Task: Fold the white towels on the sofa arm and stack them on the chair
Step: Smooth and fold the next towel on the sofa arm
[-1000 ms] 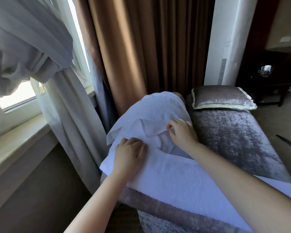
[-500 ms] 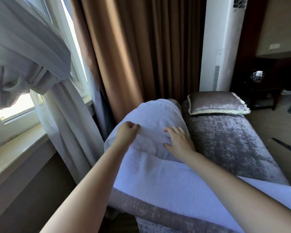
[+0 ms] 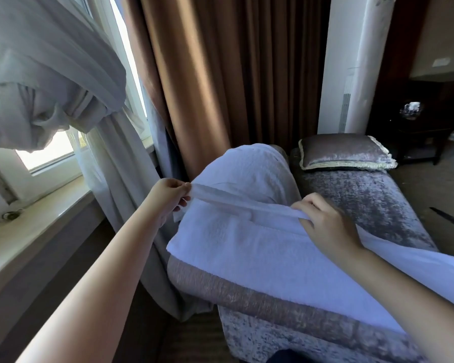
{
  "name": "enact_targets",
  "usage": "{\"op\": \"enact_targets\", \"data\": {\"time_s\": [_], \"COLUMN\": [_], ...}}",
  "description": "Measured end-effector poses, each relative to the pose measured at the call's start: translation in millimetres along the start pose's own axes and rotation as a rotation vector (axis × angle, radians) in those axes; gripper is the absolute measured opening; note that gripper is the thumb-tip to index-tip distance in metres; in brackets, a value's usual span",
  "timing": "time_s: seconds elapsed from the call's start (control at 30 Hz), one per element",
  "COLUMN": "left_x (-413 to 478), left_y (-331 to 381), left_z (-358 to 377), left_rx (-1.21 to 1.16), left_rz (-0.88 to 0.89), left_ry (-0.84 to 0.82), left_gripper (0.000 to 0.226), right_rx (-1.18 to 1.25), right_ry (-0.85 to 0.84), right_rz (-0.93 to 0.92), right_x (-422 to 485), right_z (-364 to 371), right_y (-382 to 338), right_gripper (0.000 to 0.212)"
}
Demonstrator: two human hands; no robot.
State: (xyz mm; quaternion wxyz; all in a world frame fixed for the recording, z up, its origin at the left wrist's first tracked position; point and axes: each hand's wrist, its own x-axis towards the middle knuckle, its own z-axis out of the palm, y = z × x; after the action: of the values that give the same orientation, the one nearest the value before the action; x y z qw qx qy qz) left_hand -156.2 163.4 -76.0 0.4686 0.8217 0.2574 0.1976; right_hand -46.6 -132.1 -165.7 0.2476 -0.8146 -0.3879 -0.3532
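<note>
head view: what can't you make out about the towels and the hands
- Count: the towels overlap on the sofa arm; layers hide each other.
- Near end: cut off by the right edge, behind the forearm.
- Thumb of the right hand: hidden under the gripped fold.
- The chair: outside the head view.

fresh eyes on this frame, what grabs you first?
The white towel draped over the sofa arm at centre, with one edge pulled taut between two hands: the left hand pinches one end and the right hand grips the other. Behind it, a tall brown curtain fills the top middle, and a velvet cushion lies on the seat to the right.
</note>
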Motion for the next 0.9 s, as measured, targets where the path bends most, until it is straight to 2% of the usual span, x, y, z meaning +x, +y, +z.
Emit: {"op": "enact_targets", "data": {"time_s": [0.1, 0.27, 0.37, 0.5, 0.6, 0.73, 0.9], "left_x": [-8, -25, -36, -39, -37, -28, -12], "left_y": [-23, -63, -85, -109, -106, -93, -90], "left_z": [-10, -17, -10, -1, 2, 14, 20], "left_rx": [0.023, 0.225, 0.373, 0.497, 0.476, 0.376, 0.305], "left_rz": [-0.036, -0.084, -0.092, -0.095, -0.062, -0.011, 0.000], "left_ry": [0.018, 0.017, -0.027, -0.019, 0.020, 0.060, 0.165], "left_gripper": [0.021, 0.022, 0.020, 0.019, 0.019, 0.037, 0.030], "right_rx": [-0.034, -0.077, -0.068, -0.016, -0.005, -0.016, -0.031], "right_ry": [0.088, -0.010, -0.093, -0.143, -0.150, -0.185, -0.218], "right_rz": [-0.177, -0.400, -0.417, -0.408, -0.409, -0.414, -0.405], "right_x": [-18, -51, -63, -65, -65, -65, -65], "right_z": [-7, 7, 16, 17, 16, 19, 17], "right_y": [-22, -51, -50, -48, -49, -52, -53], "right_gripper": [0.025, 0.014, 0.011, 0.017, 0.018, 0.031, 0.047]}}
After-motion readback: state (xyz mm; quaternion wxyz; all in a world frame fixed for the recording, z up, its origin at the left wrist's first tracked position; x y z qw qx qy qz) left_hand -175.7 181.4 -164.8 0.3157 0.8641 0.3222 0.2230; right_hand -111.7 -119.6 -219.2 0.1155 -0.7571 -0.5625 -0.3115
